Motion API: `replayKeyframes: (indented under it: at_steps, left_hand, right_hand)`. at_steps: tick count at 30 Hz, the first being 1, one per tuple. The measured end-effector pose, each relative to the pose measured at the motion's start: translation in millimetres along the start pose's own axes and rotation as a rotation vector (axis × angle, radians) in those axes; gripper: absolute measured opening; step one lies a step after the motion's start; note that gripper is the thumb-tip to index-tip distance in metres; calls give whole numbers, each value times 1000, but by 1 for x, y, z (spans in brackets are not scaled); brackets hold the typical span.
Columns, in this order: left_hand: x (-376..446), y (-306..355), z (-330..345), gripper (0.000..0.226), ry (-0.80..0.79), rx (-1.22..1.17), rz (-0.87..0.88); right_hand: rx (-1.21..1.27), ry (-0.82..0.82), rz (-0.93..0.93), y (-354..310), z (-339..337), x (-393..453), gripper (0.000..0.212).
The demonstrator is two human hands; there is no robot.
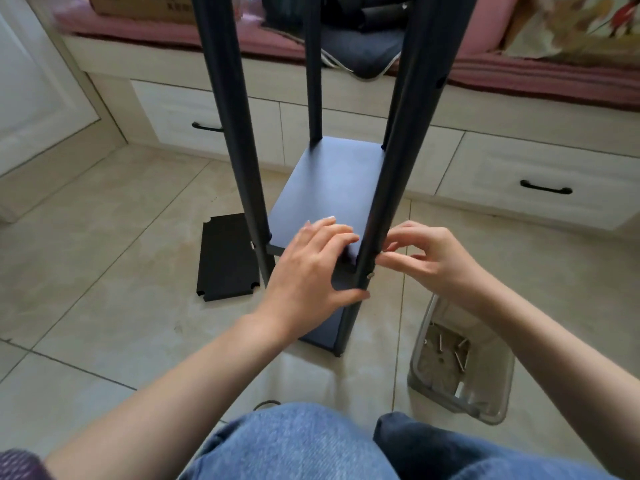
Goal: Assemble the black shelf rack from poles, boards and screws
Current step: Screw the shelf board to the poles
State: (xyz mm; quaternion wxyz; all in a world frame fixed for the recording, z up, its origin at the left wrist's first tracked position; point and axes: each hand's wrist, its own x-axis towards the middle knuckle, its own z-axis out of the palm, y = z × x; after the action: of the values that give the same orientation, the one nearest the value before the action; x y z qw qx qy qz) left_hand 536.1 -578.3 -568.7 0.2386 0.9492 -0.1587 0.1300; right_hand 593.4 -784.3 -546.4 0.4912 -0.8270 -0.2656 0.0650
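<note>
The black rack stands on the tiled floor with several upright poles, the near right pole closest to me. A black board sits between the poles above a lower board. My left hand lies flat on the near end of the upper board, its thumb against the near right pole. My right hand pinches a small screw at that pole's right side. A second screw head shows lower on the same pole.
A loose black board lies on the floor to the left. A clear plastic tub holding several screws sits at my right. Drawers with black handles and a pink-cushioned bench stand behind the rack. My knees fill the bottom.
</note>
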Motion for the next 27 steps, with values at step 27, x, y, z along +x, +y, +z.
replayKeyframes:
  at_steps: [27]
  left_hand:
    - [18, -10, 7, 87, -107, 311, 17]
  right_hand:
    - [507, -15, 608, 28, 16, 9, 36]
